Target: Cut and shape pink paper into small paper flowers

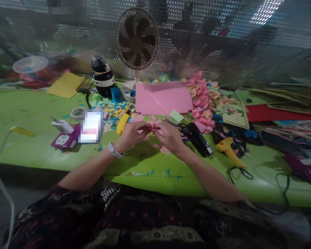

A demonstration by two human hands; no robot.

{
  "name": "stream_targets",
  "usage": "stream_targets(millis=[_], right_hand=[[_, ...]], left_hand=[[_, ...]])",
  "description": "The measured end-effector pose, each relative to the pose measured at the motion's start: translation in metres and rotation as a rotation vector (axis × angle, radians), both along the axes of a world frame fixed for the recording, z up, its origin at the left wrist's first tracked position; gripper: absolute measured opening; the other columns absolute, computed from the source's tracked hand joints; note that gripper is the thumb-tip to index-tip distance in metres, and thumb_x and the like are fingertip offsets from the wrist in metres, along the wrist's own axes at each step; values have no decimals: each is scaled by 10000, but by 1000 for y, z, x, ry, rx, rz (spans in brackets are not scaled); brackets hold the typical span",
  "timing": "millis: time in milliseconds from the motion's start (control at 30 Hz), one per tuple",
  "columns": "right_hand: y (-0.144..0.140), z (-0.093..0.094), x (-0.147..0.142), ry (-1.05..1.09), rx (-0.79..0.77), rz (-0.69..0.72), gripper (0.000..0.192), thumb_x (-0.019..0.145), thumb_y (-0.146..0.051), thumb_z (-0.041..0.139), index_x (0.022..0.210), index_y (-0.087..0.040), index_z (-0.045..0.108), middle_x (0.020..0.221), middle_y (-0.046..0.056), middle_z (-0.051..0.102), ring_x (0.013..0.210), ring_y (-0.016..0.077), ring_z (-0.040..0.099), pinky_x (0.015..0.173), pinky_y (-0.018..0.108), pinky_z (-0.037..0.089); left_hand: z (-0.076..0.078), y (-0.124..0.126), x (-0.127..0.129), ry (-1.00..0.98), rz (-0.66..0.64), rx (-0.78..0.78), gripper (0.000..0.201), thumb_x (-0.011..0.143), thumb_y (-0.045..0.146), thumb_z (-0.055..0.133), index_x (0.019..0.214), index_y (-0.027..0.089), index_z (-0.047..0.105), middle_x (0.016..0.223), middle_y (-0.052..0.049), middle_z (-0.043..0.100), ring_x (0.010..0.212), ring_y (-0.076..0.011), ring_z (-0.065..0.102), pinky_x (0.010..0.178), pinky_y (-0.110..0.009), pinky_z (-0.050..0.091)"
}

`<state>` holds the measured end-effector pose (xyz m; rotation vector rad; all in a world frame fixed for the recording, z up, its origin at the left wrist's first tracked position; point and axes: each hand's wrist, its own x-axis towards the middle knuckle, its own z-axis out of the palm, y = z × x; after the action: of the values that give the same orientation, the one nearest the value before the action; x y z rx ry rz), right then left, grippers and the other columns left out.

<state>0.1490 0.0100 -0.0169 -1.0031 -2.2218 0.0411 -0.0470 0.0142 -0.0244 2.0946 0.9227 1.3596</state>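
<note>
Both of my hands meet over the green table (pixel 134 162), fingertips pinched on a small piece of pink paper (pixel 152 127) that looks folded or crumpled. My left hand (pixel 132 134) is closed on its left side, a pale band on the wrist. From the other side, my right hand (pixel 171 137) grips it with thumb and fingers; part of the paper is hidden. Pink scraps (pixel 163 149) lie just beneath. A yellow cutter (pixel 122 123) rests beside my left hand. Close to my right hand are a black oblong object (pixel 199 140) and what look like dark scissor handles.
Pink sheets (pixel 163 98) lie ahead, with a heap of pink paper flowers (pixel 203 100) to their right. A fan (pixel 137 39) and a black bottle (pixel 103 77) stand behind. A lit phone (pixel 90 127) leans at left; a yellow glue gun (pixel 230 152) with a cord lies right.
</note>
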Motion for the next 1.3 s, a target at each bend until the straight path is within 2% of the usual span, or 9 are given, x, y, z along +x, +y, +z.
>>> stream_targets(millis=[200, 400, 467, 567, 667, 833, 1033, 1300], right_hand=[[-2, 3, -1, 13, 73, 40, 144, 950, -225, 547, 989, -179, 678, 1027, 106, 752, 982, 238, 699, 852, 395, 565], [-1, 3, 1, 94, -31, 64, 96, 916, -218, 574, 933, -195, 666, 980, 92, 749, 951, 236, 703, 840, 405, 567], [-1, 4, 1, 131, -67, 50, 90, 893, -222, 601, 963, -189, 647, 964, 95, 737, 920, 238, 700, 815, 410, 571], [-1, 5, 0, 188, -123, 26, 290, 853, -219, 645, 1134, -178, 586, 1035, 109, 715, 913, 242, 695, 764, 409, 578], [0, 4, 0, 181, -122, 52, 408, 859, -184, 624, 1254, -197, 521, 1027, 88, 714, 935, 237, 689, 797, 420, 571], [1, 2, 0, 118, -81, 27, 385, 855, -165, 631, 1226, -207, 536, 970, 72, 708, 907, 245, 681, 815, 441, 553], [2, 0, -1, 173, -82, 54, 338, 878, -159, 601, 1210, -184, 546, 970, 86, 683, 872, 226, 676, 756, 400, 571], [0, -1, -2, 221, -131, 33, 358, 860, -141, 608, 1208, -199, 548, 965, 72, 683, 880, 222, 676, 797, 409, 569]], left_hand=[[-1, 2, -2, 82, 85, 83, 107, 842, 239, 696, 890, 192, 779, 845, -64, 791, 714, -168, 745, 669, -268, 605], [3, -1, -2, 8, 53, 49, 109, 824, 229, 723, 902, 178, 780, 888, -76, 793, 789, -187, 756, 719, -274, 610], [4, -2, -2, 10, 54, 54, 97, 820, 221, 728, 891, 179, 779, 863, -70, 792, 761, -179, 751, 688, -261, 601], [5, -1, -2, 32, 57, 72, 89, 822, 220, 728, 877, 169, 775, 823, -70, 786, 703, -163, 734, 633, -246, 578], [5, -1, -2, 34, 49, 59, 103, 837, 229, 708, 886, 165, 773, 820, -72, 784, 694, -159, 726, 633, -252, 577], [3, -1, -2, -35, 52, -7, 107, 829, 237, 709, 888, 181, 779, 859, -70, 789, 750, -168, 741, 700, -269, 607], [1, -1, -1, -83, 32, -31, 114, 820, 221, 719, 906, 178, 779, 873, -75, 789, 778, -178, 748, 724, -287, 619], [2, -2, 0, -99, 20, -29, 105, 825, 218, 714, 901, 170, 769, 884, -78, 784, 794, -174, 744, 735, -284, 616]])
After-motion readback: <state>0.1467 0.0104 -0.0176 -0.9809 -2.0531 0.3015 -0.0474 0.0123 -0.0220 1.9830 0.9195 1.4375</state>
